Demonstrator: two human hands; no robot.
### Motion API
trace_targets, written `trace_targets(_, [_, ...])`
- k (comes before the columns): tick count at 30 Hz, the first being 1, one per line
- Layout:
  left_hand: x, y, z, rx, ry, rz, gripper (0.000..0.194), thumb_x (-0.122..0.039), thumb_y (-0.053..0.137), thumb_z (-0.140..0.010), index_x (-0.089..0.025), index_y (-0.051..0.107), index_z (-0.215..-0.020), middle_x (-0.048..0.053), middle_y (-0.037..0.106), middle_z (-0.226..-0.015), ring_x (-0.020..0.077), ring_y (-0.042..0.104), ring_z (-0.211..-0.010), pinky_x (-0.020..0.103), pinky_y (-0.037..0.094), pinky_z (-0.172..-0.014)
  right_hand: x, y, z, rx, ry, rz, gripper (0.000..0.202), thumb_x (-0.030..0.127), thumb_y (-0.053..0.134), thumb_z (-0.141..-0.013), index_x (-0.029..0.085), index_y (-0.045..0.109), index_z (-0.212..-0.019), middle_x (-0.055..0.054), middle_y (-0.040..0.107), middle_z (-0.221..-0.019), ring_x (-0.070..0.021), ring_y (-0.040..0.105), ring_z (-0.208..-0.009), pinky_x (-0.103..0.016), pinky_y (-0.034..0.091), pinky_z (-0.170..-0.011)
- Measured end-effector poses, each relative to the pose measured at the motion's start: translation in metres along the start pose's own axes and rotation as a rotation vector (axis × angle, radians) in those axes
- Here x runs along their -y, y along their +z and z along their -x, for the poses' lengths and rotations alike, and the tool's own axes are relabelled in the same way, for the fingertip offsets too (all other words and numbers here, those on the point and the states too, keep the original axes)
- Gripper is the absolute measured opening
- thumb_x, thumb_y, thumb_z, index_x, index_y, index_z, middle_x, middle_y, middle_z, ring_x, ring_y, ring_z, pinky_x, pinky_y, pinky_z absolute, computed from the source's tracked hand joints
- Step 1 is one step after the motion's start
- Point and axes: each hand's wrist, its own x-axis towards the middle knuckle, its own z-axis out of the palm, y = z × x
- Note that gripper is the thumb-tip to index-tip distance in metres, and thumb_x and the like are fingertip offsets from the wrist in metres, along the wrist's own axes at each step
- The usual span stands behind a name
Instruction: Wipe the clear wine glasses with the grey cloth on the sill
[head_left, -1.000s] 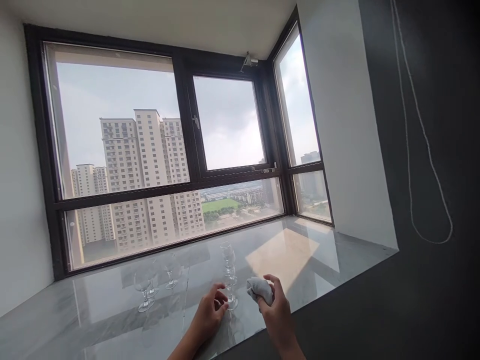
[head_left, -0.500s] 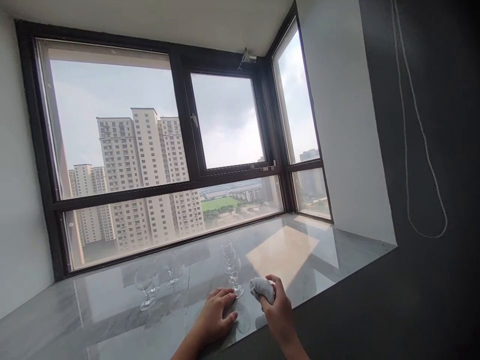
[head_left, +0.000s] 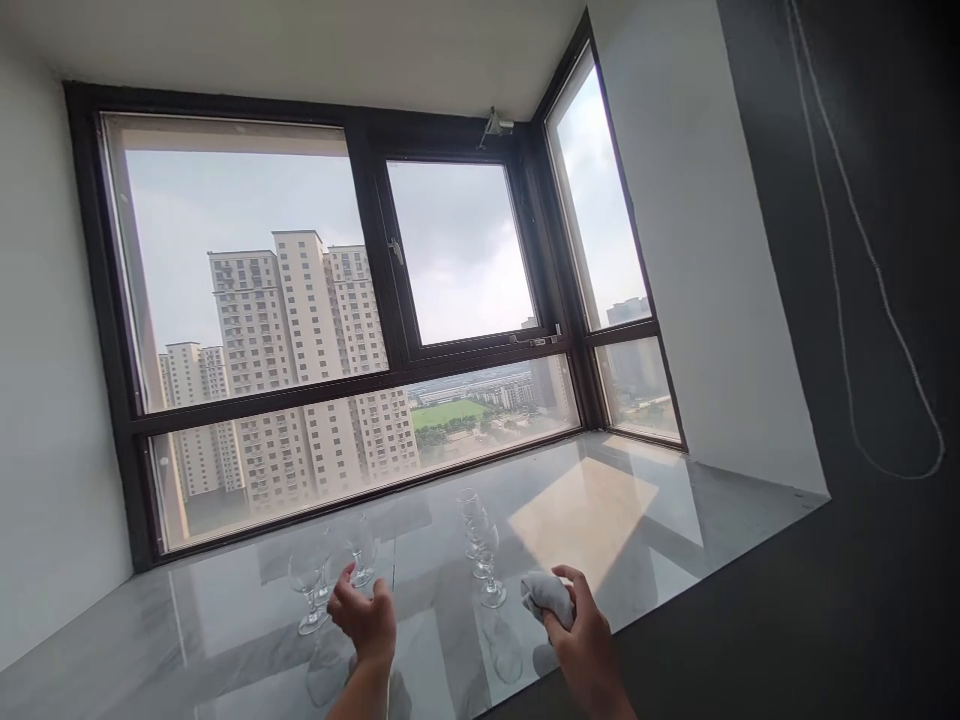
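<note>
Several clear stemmed glasses stand upright on the glossy grey sill. My left hand point(head_left: 364, 615) is raised with fingers apart, close to the left group; it partly covers a glass behind it. The nearest glass point(head_left: 306, 580) of that group is just left of my fingers, and another glass point(head_left: 363, 555) stands behind them. Whether my fingertips touch any glass I cannot tell. On the right, my right hand point(head_left: 581, 630) grips a bunched grey cloth point(head_left: 547, 597). Left of the cloth, a glass point(head_left: 489, 560) stands in a row with others further back.
The shiny stone sill point(head_left: 442, 640) reflects the glasses and ends at a slanting front edge on the right. A dark-framed window point(head_left: 367, 250) closes off the back. A looped cord point(head_left: 847, 340) hangs on the dark wall at right.
My left hand has moved left, from beside the front glass of the right row to the left group. My right hand still grips the cloth. The view has shifted slightly.
</note>
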Motion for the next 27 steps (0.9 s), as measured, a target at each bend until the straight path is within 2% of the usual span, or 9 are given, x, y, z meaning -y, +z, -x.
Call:
trace_targets(2, [0.012,-0.013,-0.024,-0.143,-0.03,-0.063,0.063,-0.037,0.054,-0.069,-0.019,0.043,-0.129,0.017,0.048,-0.125,0.0397,0.04,-0.127,0.057,0.036,-0.102,0.003,-0.001,-0.001,-0.013,0.004,-0.012,0.039,0.035,0.06,-0.073,0.025,0.057,-0.111,-0.004,0.075,-0.092,-0.022,0.072,-0.078,-0.027,0.053,-0.067])
trace_targets(4, [0.025,-0.027,-0.046,-0.19,-0.049,-0.107,0.072,-0.038,0.059,-0.066,-0.021,0.037,-0.133,0.018,0.04,-0.135,0.0422,0.035,-0.131,0.058,0.034,-0.103,0.005,0.0,-0.001,-0.018,0.002,-0.027,0.039,0.035,0.062,-0.071,0.025,0.059,-0.109,-0.004,0.075,-0.091,-0.0224,0.072,-0.077,-0.027,0.053,-0.064])
trace_targets(8, [0.05,-0.044,-0.083,0.041,-0.194,-0.019,0.069,-0.037,0.066,-0.063,-0.021,0.039,-0.124,0.015,0.05,-0.128,0.037,0.046,-0.126,0.048,0.044,-0.095,0.005,0.004,0.002,0.014,0.004,-0.028,0.041,0.038,0.063,-0.072,0.026,0.059,-0.111,-0.005,0.075,-0.093,-0.0236,0.072,-0.081,-0.028,0.055,-0.068])
trace_targets(11, [0.059,-0.045,-0.1,0.196,-0.276,0.065,0.051,-0.036,0.064,-0.065,-0.02,0.045,-0.109,0.006,0.064,-0.096,0.0285,0.064,-0.095,0.036,0.052,-0.074,0.005,0.007,0.004,0.058,0.003,-0.011,0.041,0.038,0.061,-0.075,0.026,0.056,-0.114,-0.005,0.075,-0.096,-0.0234,0.073,-0.085,-0.028,0.055,-0.071])
trace_targets(13, [0.059,-0.046,-0.102,0.236,-0.281,0.074,0.04,-0.039,0.063,-0.066,-0.021,0.049,-0.098,0.001,0.063,-0.076,0.0252,0.066,-0.075,0.034,0.05,-0.064,0.005,0.007,0.004,0.074,-0.014,0.007,0.041,0.037,0.06,-0.076,0.026,0.055,-0.115,-0.006,0.074,-0.097,-0.0233,0.072,-0.086,-0.029,0.055,-0.073])
trace_targets(16, [0.055,-0.051,-0.083,0.3,-0.218,0.09,0.042,-0.051,0.062,-0.069,-0.021,0.054,-0.097,-0.002,0.061,-0.064,0.0237,0.063,-0.063,0.033,0.048,-0.059,0.009,0.008,0.005,0.095,-0.048,0.015,0.04,0.036,0.058,-0.077,0.024,0.054,-0.115,-0.006,0.074,-0.098,-0.0228,0.072,-0.086,-0.028,0.055,-0.074])
trace_targets(19, [0.04,-0.056,-0.043,0.487,0.08,0.056,0.051,-0.06,0.059,-0.074,-0.023,0.06,-0.108,-0.004,0.06,-0.064,0.0218,0.061,-0.062,0.032,0.047,-0.063,0.014,0.015,0.009,0.098,-0.091,-0.015,0.043,0.031,0.056,-0.074,0.023,0.054,-0.116,-0.005,0.073,-0.094,-0.0214,0.071,-0.086,-0.027,0.054,-0.075])
trace_targets(22, [0.011,-0.059,0.006,0.764,0.387,-0.057,0.045,-0.054,0.058,-0.082,-0.023,0.066,-0.114,-0.004,0.058,-0.062,0.0187,0.057,-0.06,0.028,0.044,-0.064,0.023,0.026,0.018,0.098,-0.135,-0.074,0.05,0.027,0.052,-0.068,0.022,0.054,-0.118,-0.002,0.072,-0.085,-0.0188,0.07,-0.077,-0.024,0.053,-0.072])
trace_targets(27, [-0.038,-0.059,0.058,0.979,0.514,-0.207,0.036,-0.038,0.059,-0.084,-0.025,0.069,-0.117,-0.001,0.067,-0.067,0.0199,0.062,-0.064,0.028,0.043,-0.064,0.038,0.033,0.033,0.198,-0.288,-0.06,0.056,0.021,0.049,-0.065,0.023,0.055,-0.121,-0.002,0.073,-0.088,-0.0185,0.069,-0.075,-0.024,0.053,-0.071])
